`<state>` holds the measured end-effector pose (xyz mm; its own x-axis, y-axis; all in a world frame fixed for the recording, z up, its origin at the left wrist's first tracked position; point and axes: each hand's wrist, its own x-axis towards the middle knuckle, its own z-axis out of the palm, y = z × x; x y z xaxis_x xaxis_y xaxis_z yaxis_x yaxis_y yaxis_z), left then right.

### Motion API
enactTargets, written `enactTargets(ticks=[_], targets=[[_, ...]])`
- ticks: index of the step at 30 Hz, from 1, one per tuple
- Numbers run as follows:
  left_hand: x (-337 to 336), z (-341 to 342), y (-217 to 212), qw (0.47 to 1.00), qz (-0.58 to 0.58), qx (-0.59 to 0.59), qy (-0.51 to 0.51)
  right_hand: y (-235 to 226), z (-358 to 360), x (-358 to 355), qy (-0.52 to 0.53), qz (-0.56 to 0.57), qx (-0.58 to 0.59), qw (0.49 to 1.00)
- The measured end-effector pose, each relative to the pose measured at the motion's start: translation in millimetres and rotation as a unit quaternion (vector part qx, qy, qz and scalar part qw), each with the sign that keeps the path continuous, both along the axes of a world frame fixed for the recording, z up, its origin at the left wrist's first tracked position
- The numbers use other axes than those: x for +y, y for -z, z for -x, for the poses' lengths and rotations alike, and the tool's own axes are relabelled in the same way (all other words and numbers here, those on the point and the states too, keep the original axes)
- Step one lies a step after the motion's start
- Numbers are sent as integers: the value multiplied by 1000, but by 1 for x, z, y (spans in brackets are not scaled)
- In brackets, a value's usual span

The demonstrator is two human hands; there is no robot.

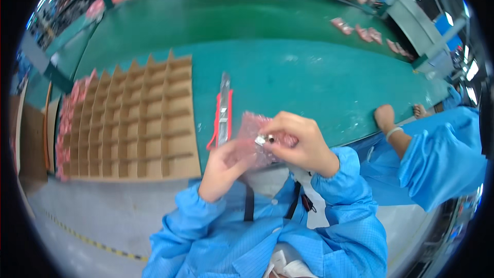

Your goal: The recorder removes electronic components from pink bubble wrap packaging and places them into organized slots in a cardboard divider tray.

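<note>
My left hand [222, 169] has its fingers closed on the near left side of a clear pink plastic bag [251, 122], slightly blurred. Over the bag's right side, my right hand [307, 143] pinches a small white-and-silver part [261, 139] with a dark round end. More pink wrap shows under the right fingers. Both hands are in front of my body, at the near edge of the green table [288, 72]. Just beyond my left hand lies a long, narrow grey item with red edging [223, 116]; its kind is unclear.
A cardboard divider grid [131, 118] stands left of my hands, with pink wrapping [77, 98] along its left side. Several pink-wrapped pieces [363, 33] lie at the far right. Another person's hand [385, 118] rests at the table edge on my right.
</note>
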<state>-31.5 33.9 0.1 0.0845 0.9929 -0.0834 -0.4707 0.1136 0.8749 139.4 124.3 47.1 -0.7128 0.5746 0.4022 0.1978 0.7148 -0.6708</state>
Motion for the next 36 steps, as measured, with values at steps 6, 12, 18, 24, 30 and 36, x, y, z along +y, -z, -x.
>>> enactTargets(ticks=[6, 12, 18, 24, 30, 36], targets=[[-8, 5, 4, 995, -44, 68, 53, 11, -38, 215, 171, 89, 166, 967], [-48, 49, 11, 991, -44, 85, 92, 93, -58, 401, 366, -15, 7, 931], [-77, 100, 7, 966, -160, 133, 151, 110, -222, 557, 408, -136, -42, 902], [-139, 157, -46, 936, -234, 245, -98, 96, -124, 517, 512, -214, -186, 811], [-111, 322, -83, 675, 4, 601, -428, 11, -7, 380, 166, -86, 154, 970], [-22, 415, -73, 474, 227, 801, -286, -36, 64, 186, 28, -198, 14, 980]])
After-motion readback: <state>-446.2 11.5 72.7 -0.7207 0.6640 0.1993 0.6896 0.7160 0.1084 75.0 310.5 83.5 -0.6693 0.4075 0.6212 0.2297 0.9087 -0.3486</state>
